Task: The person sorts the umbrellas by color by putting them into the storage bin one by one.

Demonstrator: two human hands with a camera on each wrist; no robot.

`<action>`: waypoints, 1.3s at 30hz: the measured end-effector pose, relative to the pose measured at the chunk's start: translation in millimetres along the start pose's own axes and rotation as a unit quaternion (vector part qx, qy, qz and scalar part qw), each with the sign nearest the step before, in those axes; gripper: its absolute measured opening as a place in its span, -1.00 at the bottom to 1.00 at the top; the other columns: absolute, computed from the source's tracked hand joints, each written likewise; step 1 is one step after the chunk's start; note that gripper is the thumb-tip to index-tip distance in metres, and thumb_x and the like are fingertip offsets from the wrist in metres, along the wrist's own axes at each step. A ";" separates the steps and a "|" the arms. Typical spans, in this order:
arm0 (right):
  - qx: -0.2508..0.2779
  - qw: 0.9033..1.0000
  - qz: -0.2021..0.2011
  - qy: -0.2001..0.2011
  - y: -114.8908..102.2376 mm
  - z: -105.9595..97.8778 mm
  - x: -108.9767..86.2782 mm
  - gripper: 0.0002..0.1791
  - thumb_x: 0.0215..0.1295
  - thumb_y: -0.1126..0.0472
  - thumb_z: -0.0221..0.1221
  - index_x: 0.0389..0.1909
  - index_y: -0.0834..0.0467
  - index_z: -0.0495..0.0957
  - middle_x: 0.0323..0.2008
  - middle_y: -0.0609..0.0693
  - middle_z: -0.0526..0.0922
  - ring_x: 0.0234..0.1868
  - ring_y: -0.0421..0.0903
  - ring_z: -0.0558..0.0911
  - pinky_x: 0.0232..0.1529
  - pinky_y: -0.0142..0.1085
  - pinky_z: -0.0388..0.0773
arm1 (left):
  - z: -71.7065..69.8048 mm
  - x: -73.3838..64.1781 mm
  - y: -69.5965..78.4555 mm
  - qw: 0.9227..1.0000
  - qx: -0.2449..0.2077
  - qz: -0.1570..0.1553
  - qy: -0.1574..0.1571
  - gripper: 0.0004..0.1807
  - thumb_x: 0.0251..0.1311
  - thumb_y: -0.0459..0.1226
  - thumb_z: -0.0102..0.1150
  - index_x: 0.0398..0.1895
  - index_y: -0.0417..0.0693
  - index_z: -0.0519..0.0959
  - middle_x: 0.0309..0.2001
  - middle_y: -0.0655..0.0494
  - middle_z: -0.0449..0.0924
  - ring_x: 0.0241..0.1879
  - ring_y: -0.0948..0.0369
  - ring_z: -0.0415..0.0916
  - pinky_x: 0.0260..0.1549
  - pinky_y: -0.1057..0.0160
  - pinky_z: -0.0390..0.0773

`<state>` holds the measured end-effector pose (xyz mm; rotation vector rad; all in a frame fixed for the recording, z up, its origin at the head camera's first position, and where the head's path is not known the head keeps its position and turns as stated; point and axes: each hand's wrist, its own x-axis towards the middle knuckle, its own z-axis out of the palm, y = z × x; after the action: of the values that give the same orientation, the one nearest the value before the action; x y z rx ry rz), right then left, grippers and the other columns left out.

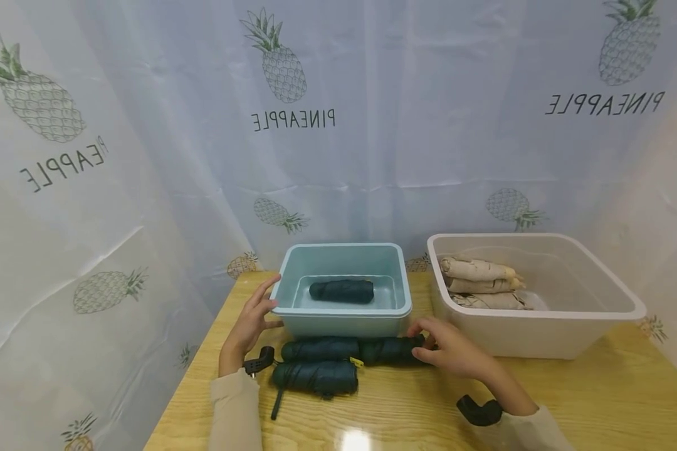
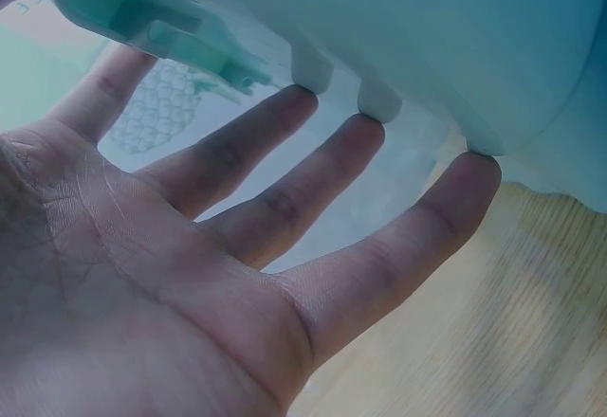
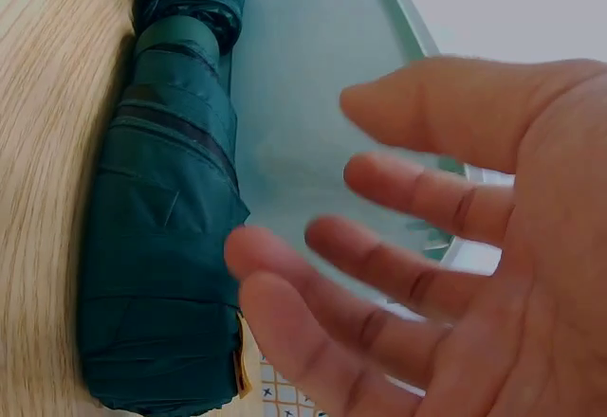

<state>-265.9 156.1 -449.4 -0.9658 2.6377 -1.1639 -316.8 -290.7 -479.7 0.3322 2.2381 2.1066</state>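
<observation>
My left hand (image 1: 249, 322) is at the left side of a light blue plastic basin (image 1: 344, 311); in the left wrist view its straight, spread fingertips touch the basin's wall (image 2: 455, 47). Inside the basin lies a dark green folded umbrella (image 1: 341, 290). Two more folded umbrellas lie end to end along its front, a left one (image 1: 320, 349) and a right one (image 1: 388, 351). A third umbrella (image 1: 314, 377), with a strap, lies nearer to me. Beside the right umbrella's end, my right hand (image 1: 456, 348) has loosely bent fingers (image 3: 379, 336) with nothing between them.
To the right stands a larger white basin (image 1: 536, 335) holding several pale, root-like rolls (image 1: 479, 270). Both basins stand on a wooden table (image 1: 406, 413). A curtain (image 1: 372, 163) printed with pineapples hangs behind and around the table.
</observation>
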 end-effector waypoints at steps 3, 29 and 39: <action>-0.043 0.999 0.008 0.009 0.7 1.0 -0.6 -0.65 0.34 0.19 0.33 0.07 0.19 0.54 0.06 0.15 0.62 -0.30 -0.23 0.58 -0.29 -0.34 0.54 | 0.3 0.0 0.4 1.000 0.000 -0.001 0.003 -0.31 0.46 -0.24 -0.10 0.63 0.21 0.09 0.59 -0.29 -0.01 0.47 -0.38 0.15 0.10 -0.46 0.47; -0.184 0.977 0.105 -0.024 19.9 22.1 -0.9 -0.32 0.04 0.26 0.48 0.24 0.25 0.51 0.04 0.17 0.65 0.07 0.19 0.63 0.12 0.10 0.54 | 3.6 -2.7 5.7 1.000 -0.002 0.004 -0.009 -0.30 0.48 -0.25 -0.12 0.65 0.20 0.04 0.58 -0.33 0.00 0.46 -0.40 0.14 0.12 -0.42 0.48; -0.187 0.977 0.097 -0.025 23.6 20.5 -1.6 -0.38 0.06 0.22 0.49 0.18 0.20 0.56 0.02 0.10 0.68 0.05 0.14 0.64 0.10 0.04 0.54 | 4.2 -2.9 4.2 1.000 0.003 0.001 -0.001 -0.30 0.47 -0.24 -0.11 0.65 0.19 0.05 0.58 -0.31 0.00 0.47 -0.39 0.15 0.11 -0.42 0.49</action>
<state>-270.0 156.0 -480.4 -0.7458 2.8887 -0.6067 -312.7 -287.0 -476.2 0.3377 2.2438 2.1011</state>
